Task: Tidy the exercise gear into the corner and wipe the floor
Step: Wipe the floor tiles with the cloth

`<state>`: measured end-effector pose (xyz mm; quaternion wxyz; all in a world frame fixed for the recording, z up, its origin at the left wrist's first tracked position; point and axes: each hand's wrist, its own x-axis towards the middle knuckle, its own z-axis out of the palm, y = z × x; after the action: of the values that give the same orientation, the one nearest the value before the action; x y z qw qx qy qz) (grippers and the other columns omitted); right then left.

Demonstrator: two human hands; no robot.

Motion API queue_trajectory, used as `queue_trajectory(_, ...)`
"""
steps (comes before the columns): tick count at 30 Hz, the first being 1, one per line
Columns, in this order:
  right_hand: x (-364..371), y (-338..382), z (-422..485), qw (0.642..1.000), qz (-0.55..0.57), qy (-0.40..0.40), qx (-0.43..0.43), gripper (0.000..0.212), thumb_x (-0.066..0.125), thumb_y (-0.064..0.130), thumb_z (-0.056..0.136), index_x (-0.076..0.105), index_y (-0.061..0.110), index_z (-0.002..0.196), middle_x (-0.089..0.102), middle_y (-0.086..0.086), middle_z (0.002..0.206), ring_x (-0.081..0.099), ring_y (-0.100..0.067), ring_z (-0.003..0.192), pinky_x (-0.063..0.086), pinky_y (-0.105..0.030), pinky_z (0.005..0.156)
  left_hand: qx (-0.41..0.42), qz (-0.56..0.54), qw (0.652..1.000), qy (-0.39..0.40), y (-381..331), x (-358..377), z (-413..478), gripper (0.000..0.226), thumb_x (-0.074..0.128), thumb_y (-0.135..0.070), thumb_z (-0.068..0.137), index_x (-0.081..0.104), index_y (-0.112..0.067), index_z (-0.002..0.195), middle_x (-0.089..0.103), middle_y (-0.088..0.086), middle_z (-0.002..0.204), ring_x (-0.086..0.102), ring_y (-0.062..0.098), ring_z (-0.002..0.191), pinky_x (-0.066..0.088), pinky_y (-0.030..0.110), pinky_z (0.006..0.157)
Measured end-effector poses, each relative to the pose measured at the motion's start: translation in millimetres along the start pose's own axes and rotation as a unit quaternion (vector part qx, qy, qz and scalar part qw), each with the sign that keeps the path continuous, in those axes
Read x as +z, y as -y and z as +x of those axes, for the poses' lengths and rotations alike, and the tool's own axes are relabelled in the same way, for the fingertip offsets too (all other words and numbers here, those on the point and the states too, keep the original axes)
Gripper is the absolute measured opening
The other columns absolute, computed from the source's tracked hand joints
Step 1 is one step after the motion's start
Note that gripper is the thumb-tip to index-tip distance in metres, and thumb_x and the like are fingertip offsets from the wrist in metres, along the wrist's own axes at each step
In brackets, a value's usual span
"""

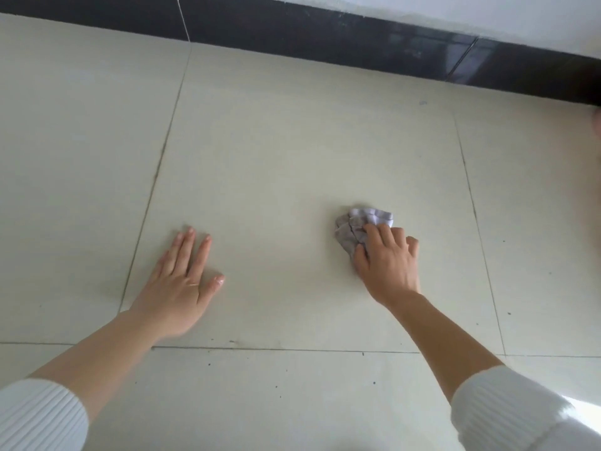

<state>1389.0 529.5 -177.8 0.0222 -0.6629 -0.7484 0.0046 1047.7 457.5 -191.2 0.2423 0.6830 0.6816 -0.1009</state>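
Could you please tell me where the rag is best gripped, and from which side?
Grip the rag at its bunched top, from above and the near side, as the right hand does: fingers curled over the wad. It lies crumpled in a low heap flat on the tile, so only its top folds offer a hold.

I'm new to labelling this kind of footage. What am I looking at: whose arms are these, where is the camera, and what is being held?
No machine here: a person wears one camera on the head, looking down at their own arms in white ribbed sleeves. The left hand lies flat, fingers straight, on the pale tiled floor. The right hand grips a crumpled grey and white cloth against it. A dark skirting strip runs along the wall. No exercise gear is in view.
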Motion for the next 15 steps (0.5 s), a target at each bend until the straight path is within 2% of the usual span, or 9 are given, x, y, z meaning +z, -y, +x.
queue_trajectory(3, -7, 3, -59, 0.997, 0.025, 0.036, -0.057, 0.024, 0.046, 0.036, 0.088, 0.057, 0.019, 0.099, 0.056, 0.001, 0.1, 0.047, -0.025, 0.087, 0.034, -0.041, 0.078, -0.003, -0.007, 1.0, 0.009, -2, -1, -1, 0.084, -0.014, -0.071, 0.073, -0.034, -0.022, 0.138, -0.043, -0.004, 0.144, -0.038, 0.012, 0.136, -0.012, 0.036, 0.117)
queue_trajectory(6, -7, 10, -117, 0.983, 0.057, 0.069, -0.161, 0.026, 0.051, 0.044, 0.085, 0.055, 0.024, 0.1, 0.052, 0.002, 0.094, 0.045, -0.024, 0.087, 0.034, -0.039, 0.074, -0.007, -0.002, 1.0, 0.01, -1, -1, 0, 0.089, -0.013, -0.071, 0.073, -0.03, -0.016, 0.141, -0.041, -0.005, 0.145, -0.034, 0.014, 0.139, -0.011, 0.037, 0.117)
queue_trajectory(9, -1, 2, -141, 0.946, 0.04, 0.062, -0.316, 0.023, 0.047, 0.043, 0.089, 0.054, 0.022, 0.096, 0.053, 0.0, 0.088, 0.047, -0.024, 0.085, 0.034, -0.039, 0.076, -0.007, 0.004, 1.0, 0.014, -2, -2, 0, 0.09, -0.014, -0.071, 0.072, -0.027, -0.018, 0.144, -0.04, -0.004, 0.144, -0.031, 0.015, 0.14, -0.009, 0.038, 0.117)
queue_trajectory(11, 2, -9, -123, 0.925, -0.004, 0.049, -0.377, 0.021, 0.044, 0.04, 0.092, 0.05, 0.02, 0.09, 0.054, -0.002, 0.086, 0.047, -0.025, 0.083, 0.034, -0.04, 0.077, -0.01, 0.001, 1.0, 0.016, -4, -4, 0, 0.089, -0.013, -0.071, 0.073, -0.028, -0.018, 0.142, -0.039, -0.003, 0.145, -0.031, 0.015, 0.14, -0.01, 0.037, 0.117)
queue_trajectory(13, 6, -19, -89, 0.943, -0.048, 0.032, -0.329, 0.02, 0.042, 0.036, 0.093, 0.048, 0.018, 0.09, 0.054, -0.006, 0.086, 0.05, -0.028, 0.083, 0.033, -0.042, 0.075, -0.013, 0.002, 1.0, 0.014, -7, -5, 0, 0.083, -0.005, -0.071, 0.083, -0.027, -0.018, 0.144, -0.036, 0.001, 0.15, -0.031, 0.017, 0.141, -0.011, 0.036, 0.117)
queue_trajectory(15, 5, -23, -50, 0.981, -0.066, 0.022, -0.18, 0.024, 0.037, 0.034, 0.094, 0.052, 0.015, 0.093, 0.058, -0.01, 0.092, 0.054, -0.031, 0.088, 0.031, -0.043, 0.076, -0.017, 0.005, 1.0, 0.017, -8, -7, -1, 0.077, 0.01, -0.061, 0.092, -0.023, -0.018, 0.147, -0.032, 0.005, 0.153, -0.029, 0.018, 0.142, -0.009, 0.037, 0.119)
